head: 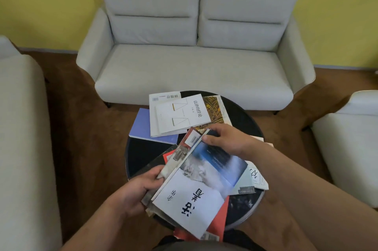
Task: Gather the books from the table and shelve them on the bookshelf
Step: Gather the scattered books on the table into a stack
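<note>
A round black table (143, 154) carries scattered books. My left hand (141, 187) grips the left edge of a stack of books tilted above the table's near side. On top of that stack lies a blue-and-white book with black brush characters (196, 193), and my right hand (227, 140) pinches its far corner. A red book (219, 224) shows under it. Farther back lie a white book with triangles (180, 115), a purple-blue book (143, 125) and a book with a yellow patterned cover (214, 110). A pale book (253, 179) lies at the right. No bookshelf is in view.
A light grey two-seat sofa (194, 62) stands behind the table against a yellow wall. Pale armchairs flank it, one on the left (22, 128) and one on the right (351, 144). Brown carpet (86, 128) covers the floor around the table.
</note>
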{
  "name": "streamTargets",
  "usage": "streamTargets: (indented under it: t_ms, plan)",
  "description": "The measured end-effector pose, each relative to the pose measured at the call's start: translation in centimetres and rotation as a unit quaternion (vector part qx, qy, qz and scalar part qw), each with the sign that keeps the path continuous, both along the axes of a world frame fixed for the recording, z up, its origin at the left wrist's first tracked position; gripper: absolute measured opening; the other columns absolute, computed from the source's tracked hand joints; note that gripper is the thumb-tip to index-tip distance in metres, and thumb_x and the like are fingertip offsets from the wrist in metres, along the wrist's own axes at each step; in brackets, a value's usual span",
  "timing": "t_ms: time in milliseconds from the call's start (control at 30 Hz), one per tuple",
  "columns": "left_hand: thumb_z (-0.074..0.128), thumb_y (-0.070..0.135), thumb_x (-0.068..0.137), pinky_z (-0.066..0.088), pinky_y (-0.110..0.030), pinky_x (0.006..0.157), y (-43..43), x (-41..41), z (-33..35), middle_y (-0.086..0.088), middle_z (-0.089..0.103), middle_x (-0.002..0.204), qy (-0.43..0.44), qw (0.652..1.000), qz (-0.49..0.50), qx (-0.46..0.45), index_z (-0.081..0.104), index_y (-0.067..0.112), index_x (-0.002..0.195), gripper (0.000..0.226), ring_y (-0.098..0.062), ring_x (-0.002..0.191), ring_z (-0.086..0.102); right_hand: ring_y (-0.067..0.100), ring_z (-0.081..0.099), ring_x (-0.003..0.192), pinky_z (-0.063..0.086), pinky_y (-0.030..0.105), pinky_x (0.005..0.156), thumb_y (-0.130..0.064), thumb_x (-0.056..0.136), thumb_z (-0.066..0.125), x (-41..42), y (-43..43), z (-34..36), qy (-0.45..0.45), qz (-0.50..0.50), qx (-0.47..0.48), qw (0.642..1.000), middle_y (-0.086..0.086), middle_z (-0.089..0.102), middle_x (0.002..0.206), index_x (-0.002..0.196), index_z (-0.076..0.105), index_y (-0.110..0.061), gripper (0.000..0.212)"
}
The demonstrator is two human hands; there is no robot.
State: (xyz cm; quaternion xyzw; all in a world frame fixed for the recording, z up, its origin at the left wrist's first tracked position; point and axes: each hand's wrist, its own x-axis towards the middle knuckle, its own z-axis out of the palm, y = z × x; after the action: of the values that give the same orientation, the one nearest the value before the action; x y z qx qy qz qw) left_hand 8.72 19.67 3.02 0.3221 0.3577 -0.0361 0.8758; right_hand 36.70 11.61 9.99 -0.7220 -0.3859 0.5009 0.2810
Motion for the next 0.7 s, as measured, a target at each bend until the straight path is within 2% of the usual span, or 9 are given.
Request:
streamTargets:
  t_ms: [100, 167, 233, 367, 500, 533, 600, 667, 700]
  plan:
    - [0.092, 0.041, 0.060, 0.050, -0.051, 0.099, -0.1, 0.8, 1.2, -0.024, 0.062, 0.134, -0.004, 0.999, -0.032, 0.026, 0.059, 0.013, 0.135, 0.087, -0.042, 0.120, 0.062, 0.013, 0.064, 0.102, 0.050, 0.027, 0.085, -0.037, 0.100, 0.061, -0.7, 0.1, 0.2, -0.022, -0.004, 0.008, 1.000, -0.013, 0.068, 0.107, 0.119, 0.067, -0.026, 0.023]
    - [0.089, 0.050, 0.062, 0.044, -0.058, 0.107, -0.2, 1.8, 2.3, -0.021, 0.063, 0.134, 0.000, 0.989, -0.095, 0.110, 0.055, 0.013, 0.137, 0.090, -0.043, 0.123, 0.060, 0.014, 0.064, 0.103, 0.052, 0.032, 0.088, -0.043, 0.097, 0.063, -1.0, 0.4, 0.3, -0.053, 0.008, -0.005, 0.999, -0.010, 0.066, 0.111, 0.120, 0.063, -0.029, 0.027]
    - [0.089, 0.047, 0.064, 0.045, -0.063, 0.104, -0.5, 2.8, 3.3, -0.017, 0.067, 0.129, 0.003, 0.978, -0.133, 0.161, 0.054, 0.014, 0.134, 0.085, -0.042, 0.116, 0.065, 0.013, 0.062, 0.103, 0.053, 0.034, 0.089, -0.049, 0.094, 0.065, -1.3, 0.6, 0.4, -0.086, 0.013, -0.019, 0.996, -0.007, 0.064, 0.118, 0.123, 0.057, -0.031, 0.035]
    - [0.082, 0.038, 0.071, 0.053, -0.059, 0.096, -1.1, 3.2, 3.6, -0.012, 0.072, 0.122, 0.022, 0.975, -0.100, 0.196, 0.056, 0.018, 0.128, 0.065, -0.038, 0.107, 0.071, 0.017, 0.059, 0.108, 0.047, 0.033, 0.088, -0.049, 0.095, 0.062, -1.9, 0.4, 0.7, -0.153, 0.012, 0.013, 0.988, -0.005, 0.062, 0.128, 0.133, 0.049, -0.025, 0.047]
    - [0.090, 0.037, 0.063, 0.050, -0.061, 0.098, -2.0, 2.5, 2.3, -0.016, 0.072, 0.122, 0.029, 0.991, -0.018, 0.131, 0.055, 0.019, 0.131, 0.078, -0.042, 0.109, 0.069, 0.019, 0.053, 0.125, 0.045, 0.034, 0.101, -0.044, 0.097, 0.061, -1.7, -2.4, -0.2, -0.222, -0.181, 0.103, 0.953, 0.000, 0.055, 0.142, 0.140, 0.047, -0.025, 0.049]
    - [0.088, 0.032, 0.068, 0.049, -0.062, 0.098, -2.3, 2.4, 1.8, -0.016, 0.072, 0.121, 0.031, 0.993, 0.014, 0.113, 0.054, 0.021, 0.131, 0.072, -0.043, 0.109, 0.069, 0.016, 0.054, 0.122, 0.046, 0.029, 0.096, -0.043, 0.097, 0.061, -1.8, -3.6, -0.5, -0.205, -0.239, 0.109, 0.943, 0.001, 0.055, 0.141, 0.135, 0.049, -0.028, 0.042]
    - [0.079, 0.021, 0.078, 0.053, -0.060, 0.093, -3.1, 2.4, 1.5, -0.017, 0.073, 0.119, 0.035, 0.994, 0.074, 0.076, 0.054, 0.023, 0.130, 0.057, -0.043, 0.107, 0.069, 0.016, 0.062, 0.113, 0.049, 0.022, 0.081, -0.052, 0.096, 0.055, -3.1, -5.5, -0.5, -0.004, -0.321, 0.073, 0.944, -0.001, 0.064, 0.132, 0.120, 0.051, -0.029, 0.033]
    - [0.070, 0.018, 0.078, 0.055, -0.057, 0.090, -3.9, 2.8, 1.9, -0.017, 0.073, 0.118, 0.041, 0.993, 0.095, 0.062, 0.055, 0.025, 0.128, 0.052, -0.043, 0.107, 0.069, 0.024, 0.075, 0.096, 0.054, 0.031, 0.077, -0.058, 0.093, 0.048, -4.7, -6.5, -0.3, 0.248, -0.362, 0.022, 0.898, 0.003, 0.080, 0.102, 0.107, 0.063, -0.020, 0.044]
    - [0.069, 0.016, 0.079, 0.054, -0.057, 0.091, -4.3, 3.2, 2.1, -0.017, 0.073, 0.118, 0.040, 0.993, 0.093, 0.067, 0.054, 0.024, 0.128, 0.052, -0.043, 0.107, 0.069, 0.027, 0.076, 0.087, 0.056, 0.038, 0.079, -0.054, 0.097, 0.047, -5.2, -6.8, -0.3, 0.314, -0.377, 0.003, 0.871, 0.005, 0.081, 0.088, 0.102, 0.065, -0.019, 0.040]
